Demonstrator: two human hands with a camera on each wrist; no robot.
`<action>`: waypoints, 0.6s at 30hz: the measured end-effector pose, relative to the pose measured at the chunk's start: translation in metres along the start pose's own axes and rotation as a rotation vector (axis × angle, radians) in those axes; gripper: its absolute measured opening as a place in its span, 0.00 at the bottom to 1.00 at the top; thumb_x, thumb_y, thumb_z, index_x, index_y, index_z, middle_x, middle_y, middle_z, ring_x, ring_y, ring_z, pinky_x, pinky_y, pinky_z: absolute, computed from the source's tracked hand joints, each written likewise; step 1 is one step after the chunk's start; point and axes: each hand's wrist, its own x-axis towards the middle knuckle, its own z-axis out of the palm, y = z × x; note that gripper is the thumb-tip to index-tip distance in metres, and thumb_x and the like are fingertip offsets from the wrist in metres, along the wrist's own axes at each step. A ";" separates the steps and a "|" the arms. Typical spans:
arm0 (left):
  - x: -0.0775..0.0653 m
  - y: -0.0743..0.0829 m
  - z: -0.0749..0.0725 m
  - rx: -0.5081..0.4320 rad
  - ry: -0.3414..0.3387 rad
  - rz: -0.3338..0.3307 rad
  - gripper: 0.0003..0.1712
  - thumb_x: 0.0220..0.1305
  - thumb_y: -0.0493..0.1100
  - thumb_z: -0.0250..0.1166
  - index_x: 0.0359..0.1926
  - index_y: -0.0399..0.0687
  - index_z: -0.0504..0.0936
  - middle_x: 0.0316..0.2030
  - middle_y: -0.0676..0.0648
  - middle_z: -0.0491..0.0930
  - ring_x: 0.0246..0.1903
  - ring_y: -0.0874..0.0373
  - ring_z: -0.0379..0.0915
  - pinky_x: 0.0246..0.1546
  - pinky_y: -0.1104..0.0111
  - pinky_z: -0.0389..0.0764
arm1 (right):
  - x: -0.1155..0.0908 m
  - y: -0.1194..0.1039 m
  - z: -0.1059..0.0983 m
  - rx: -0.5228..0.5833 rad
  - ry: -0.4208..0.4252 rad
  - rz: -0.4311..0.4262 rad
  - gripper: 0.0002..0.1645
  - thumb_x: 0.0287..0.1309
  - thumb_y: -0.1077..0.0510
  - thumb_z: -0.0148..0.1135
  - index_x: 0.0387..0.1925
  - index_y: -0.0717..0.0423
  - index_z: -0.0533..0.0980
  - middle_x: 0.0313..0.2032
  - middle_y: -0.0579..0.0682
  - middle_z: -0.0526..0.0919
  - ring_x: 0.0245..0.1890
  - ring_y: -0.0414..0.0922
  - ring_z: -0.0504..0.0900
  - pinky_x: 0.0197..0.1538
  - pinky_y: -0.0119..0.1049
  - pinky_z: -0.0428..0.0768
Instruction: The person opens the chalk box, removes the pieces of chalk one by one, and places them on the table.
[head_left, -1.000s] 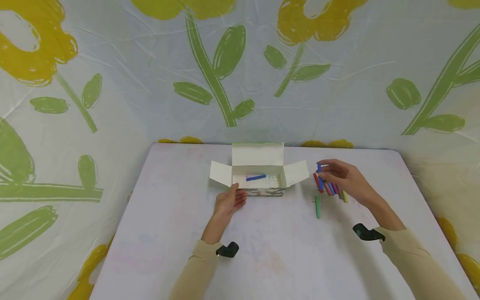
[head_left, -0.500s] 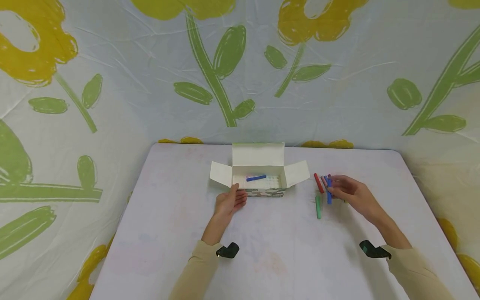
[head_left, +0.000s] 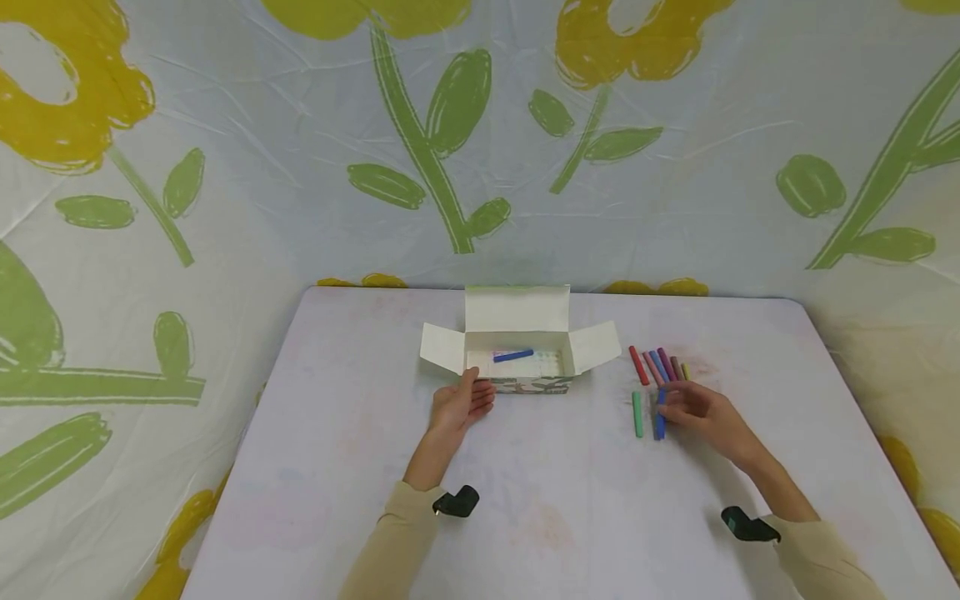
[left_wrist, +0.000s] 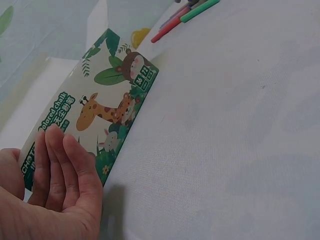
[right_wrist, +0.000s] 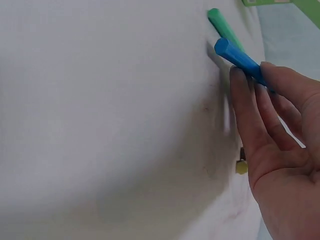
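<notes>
My right hand (head_left: 701,417) pinches a blue chalk stick (right_wrist: 240,60) between thumb and fingertips, low over the table beside a green chalk stick (head_left: 637,414). Behind that hand several more sticks lie in a row, among them a red chalk stick (head_left: 638,365) and a purple chalk stick (head_left: 666,363). At the front left corner of an opened chalk box (left_wrist: 105,110), my left hand (head_left: 453,406) holds the box, thumb at the rim and fingers along the printed front. Inside the box, another blue chalk stick (head_left: 513,355) lies across paler sticks.
The box's lid (head_left: 517,308) stands up at the back, and its side flaps spread outward, the right flap (head_left: 595,345) toward the chalk row. A flower-patterned cloth (head_left: 300,167) hangs behind the white table (head_left: 315,467).
My right hand has carried the blue chalk stick from above the chalk row to the right and nearer me, level with the green stick. The left hand and the box stay put.
</notes>
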 end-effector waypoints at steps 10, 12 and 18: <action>-0.002 0.000 0.000 -0.003 0.001 0.008 0.24 0.74 0.50 0.63 0.42 0.27 0.84 0.31 0.45 0.87 0.31 0.60 0.84 0.42 0.68 0.87 | 0.005 -0.002 0.014 -0.121 0.040 0.010 0.23 0.66 0.59 0.70 0.57 0.67 0.77 0.45 0.59 0.86 0.39 0.33 0.82 0.40 0.22 0.81; -0.001 -0.001 0.000 -0.003 -0.004 0.011 0.23 0.74 0.50 0.63 0.41 0.28 0.85 0.31 0.45 0.87 0.31 0.60 0.84 0.41 0.69 0.87 | 0.006 -0.004 0.016 -0.147 0.054 0.022 0.23 0.65 0.58 0.71 0.56 0.66 0.78 0.45 0.59 0.86 0.39 0.35 0.82 0.39 0.22 0.81; 0.000 -0.002 -0.002 -0.007 -0.012 0.015 0.22 0.74 0.50 0.62 0.39 0.31 0.85 0.32 0.45 0.87 0.31 0.60 0.84 0.40 0.70 0.87 | 0.010 -0.009 0.016 -0.177 0.071 0.014 0.18 0.69 0.60 0.66 0.55 0.67 0.78 0.45 0.60 0.85 0.38 0.42 0.83 0.36 0.25 0.82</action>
